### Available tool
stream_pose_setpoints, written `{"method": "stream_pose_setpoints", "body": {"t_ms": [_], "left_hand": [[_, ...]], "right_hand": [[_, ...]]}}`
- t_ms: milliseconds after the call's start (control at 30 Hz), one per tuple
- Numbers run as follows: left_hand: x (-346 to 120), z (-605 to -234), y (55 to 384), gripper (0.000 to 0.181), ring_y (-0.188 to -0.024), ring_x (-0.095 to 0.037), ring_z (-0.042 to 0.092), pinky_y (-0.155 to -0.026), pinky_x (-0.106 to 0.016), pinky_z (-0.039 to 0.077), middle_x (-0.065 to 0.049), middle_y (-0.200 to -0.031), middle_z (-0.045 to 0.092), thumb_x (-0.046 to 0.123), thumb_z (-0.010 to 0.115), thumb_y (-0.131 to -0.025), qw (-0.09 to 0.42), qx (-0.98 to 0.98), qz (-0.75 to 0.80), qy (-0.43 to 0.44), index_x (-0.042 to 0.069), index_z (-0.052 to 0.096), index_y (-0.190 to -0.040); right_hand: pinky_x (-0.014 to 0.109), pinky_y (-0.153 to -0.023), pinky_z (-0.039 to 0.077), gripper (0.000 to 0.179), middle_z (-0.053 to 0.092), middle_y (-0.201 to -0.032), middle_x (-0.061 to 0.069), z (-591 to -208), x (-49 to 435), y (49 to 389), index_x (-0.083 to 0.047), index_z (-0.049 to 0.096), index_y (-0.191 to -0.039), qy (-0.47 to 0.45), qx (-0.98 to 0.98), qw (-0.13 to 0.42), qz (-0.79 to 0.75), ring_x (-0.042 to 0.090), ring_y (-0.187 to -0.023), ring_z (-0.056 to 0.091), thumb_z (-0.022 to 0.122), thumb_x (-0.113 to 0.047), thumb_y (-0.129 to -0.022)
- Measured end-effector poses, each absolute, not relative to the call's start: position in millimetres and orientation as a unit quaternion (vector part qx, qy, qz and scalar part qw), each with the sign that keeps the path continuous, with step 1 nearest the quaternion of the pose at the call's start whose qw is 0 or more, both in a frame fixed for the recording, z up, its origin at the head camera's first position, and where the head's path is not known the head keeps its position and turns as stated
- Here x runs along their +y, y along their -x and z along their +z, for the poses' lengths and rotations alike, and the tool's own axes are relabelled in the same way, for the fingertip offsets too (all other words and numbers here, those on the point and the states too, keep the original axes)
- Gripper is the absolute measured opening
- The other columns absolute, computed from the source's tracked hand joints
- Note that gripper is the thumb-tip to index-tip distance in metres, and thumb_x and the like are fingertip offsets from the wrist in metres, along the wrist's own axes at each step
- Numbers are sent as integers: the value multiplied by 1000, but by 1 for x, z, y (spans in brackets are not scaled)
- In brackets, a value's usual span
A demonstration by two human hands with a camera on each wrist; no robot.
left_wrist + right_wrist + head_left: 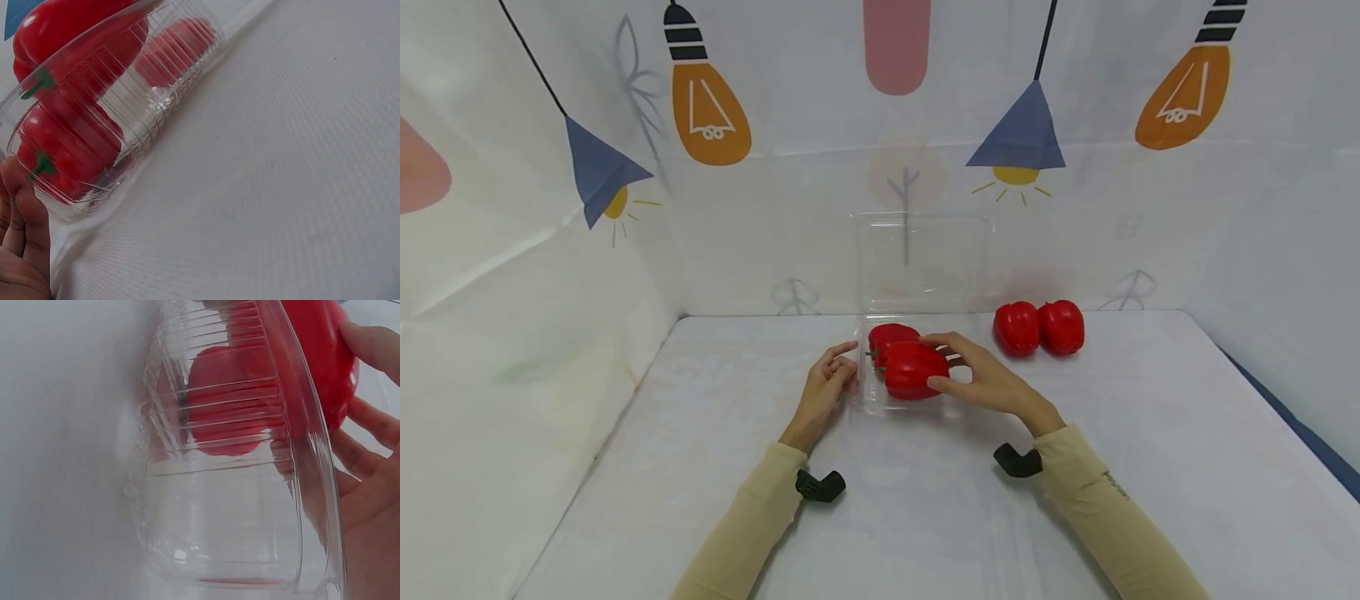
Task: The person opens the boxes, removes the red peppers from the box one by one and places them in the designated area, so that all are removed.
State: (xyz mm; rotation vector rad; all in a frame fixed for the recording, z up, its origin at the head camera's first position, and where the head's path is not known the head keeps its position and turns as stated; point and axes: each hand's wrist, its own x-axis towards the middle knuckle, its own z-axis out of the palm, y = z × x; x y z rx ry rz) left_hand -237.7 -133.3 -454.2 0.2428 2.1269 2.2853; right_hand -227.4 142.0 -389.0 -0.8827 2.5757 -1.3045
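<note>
My right hand (985, 375) grips a red bell pepper (913, 372), thumb on its near side and fingers over its far side. That pepper is over a clear plastic box (872, 404) whose hinged lid (925, 258) stands up at the back. Inside the box lies a second red bell pepper (65, 153), showing through the ribbed wall with its green stem toward the left. At the box's left side, my left hand (826, 387) touches the rim with its fingertips (15, 178). In the right wrist view, the held pepper (322, 356) sits above the rim.
Two more red bell peppers (1017, 328) stand side by side on the white-covered table (737, 375), right of the box. A printed white curtain (820, 192) hangs behind, close to the raised lid. Black curved devices (820, 486) are worn at both wrists.
</note>
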Motion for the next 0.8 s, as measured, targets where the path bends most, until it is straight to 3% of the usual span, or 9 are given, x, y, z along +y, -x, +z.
{"method": "stream_pose_setpoints", "body": {"t_ms": [267, 533, 800], "left_hand": [[-133, -451, 235, 35, -60, -9, 50, -56, -19, 39, 0, -74, 53, 9, 49, -97, 6, 681, 728, -78, 8, 49, -132], [-132, -450, 236, 35, -60, -8, 50, -57, -19, 41, 0, -74, 53, 8, 50, -97, 10, 683, 727, -76, 6, 49, -131], [-132, -451, 237, 35, -61, -11, 50, -55, -21, 39, -2, -74, 53, 9, 50, -97, 13, 682, 728, -70, 8, 49, -132]], "right_hand": [[43, -95, 48, 64, 46, -136, -8, -386, 149, 224, -28, 41, -138, 276, 860, 55, -425, 19, -120, 49, 71, -37, -83], [53, -98, 44, 64, 47, -136, -7, -387, 160, 220, -24, 42, -138, 266, 851, 61, -449, 23, -121, 49, 72, -35, -83], [54, -100, 42, 64, 46, -136, -5, -386, 170, 219, -26, 43, -136, 258, 851, 45, -455, 25, -124, 48, 74, -32, -81]]}}
